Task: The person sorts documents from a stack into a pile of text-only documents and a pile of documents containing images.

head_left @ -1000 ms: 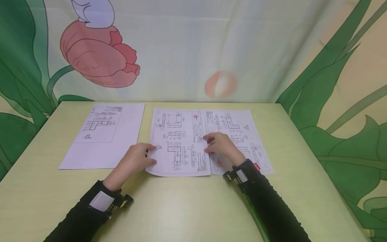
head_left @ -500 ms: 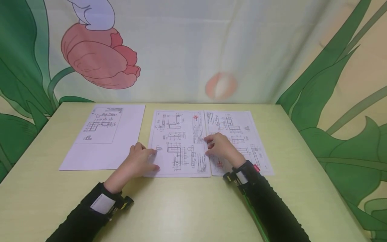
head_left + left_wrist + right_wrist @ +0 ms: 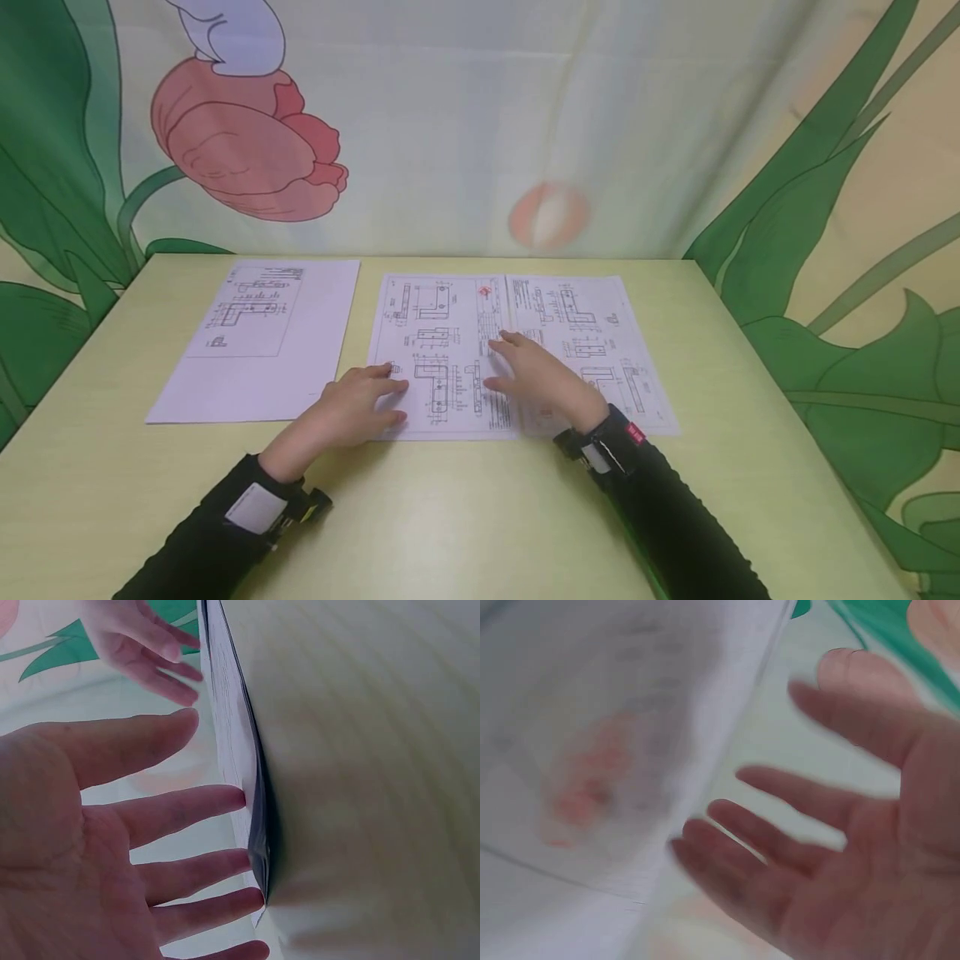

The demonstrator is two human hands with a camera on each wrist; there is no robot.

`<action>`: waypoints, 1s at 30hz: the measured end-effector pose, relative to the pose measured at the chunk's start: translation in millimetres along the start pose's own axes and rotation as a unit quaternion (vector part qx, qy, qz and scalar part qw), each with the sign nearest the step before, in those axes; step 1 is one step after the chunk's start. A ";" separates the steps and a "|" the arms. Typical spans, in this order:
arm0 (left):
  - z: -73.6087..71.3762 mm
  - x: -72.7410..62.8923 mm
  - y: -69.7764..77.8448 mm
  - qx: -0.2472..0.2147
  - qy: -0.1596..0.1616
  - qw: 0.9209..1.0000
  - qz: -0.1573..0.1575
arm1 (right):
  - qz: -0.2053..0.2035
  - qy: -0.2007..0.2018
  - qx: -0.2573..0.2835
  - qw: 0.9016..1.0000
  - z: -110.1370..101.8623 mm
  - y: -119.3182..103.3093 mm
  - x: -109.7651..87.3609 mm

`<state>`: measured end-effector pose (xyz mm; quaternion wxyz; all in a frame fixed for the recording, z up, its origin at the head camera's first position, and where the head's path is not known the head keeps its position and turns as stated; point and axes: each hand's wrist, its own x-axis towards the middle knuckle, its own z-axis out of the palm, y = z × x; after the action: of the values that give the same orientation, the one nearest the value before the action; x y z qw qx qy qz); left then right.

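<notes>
Evidently steadying: left hand [image 3: 352, 410], fingers spread, touches the middle technical-drawing sheet [image 3: 461, 340] near its left edge; right hand [image 3: 546, 379], fingers apart, spans toward the right technical-drawing sheet [image 3: 622, 333] alongside — contact unclear. Both sheets on table [image 3: 450, 517].

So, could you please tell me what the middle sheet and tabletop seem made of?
Middle sheet: apparently paper, matt white, judging by its thinness and printed line drawings. Tabletop: perhaps wood-effect laminate, smooth with a soft sheen; faint streaks suggest grain, but real wood is possible.
</notes>
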<state>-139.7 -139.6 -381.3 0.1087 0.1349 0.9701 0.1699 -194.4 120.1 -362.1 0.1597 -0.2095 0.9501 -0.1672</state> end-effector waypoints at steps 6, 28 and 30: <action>-0.2 -1.1 0.9 0.000 0.000 1.000 0.000 | -0.060 -0.067 -0.070 0.993 6.5 -12.8 -15.2; -35.3 -7.6 -35.6 -0.023 0.077 0.996 -0.040 | -0.094 -0.073 -0.126 0.985 30.0 -10.4 -17.0; -42.0 -10.6 -56.6 -0.009 0.110 0.991 -0.079 | -0.094 -0.073 -0.125 0.985 30.4 -10.3 -16.9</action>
<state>-153.3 -206.7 -361.3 0.0158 0.0372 0.9823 0.1828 -164.9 111.2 -381.4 0.1851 -0.3284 0.9251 -0.0453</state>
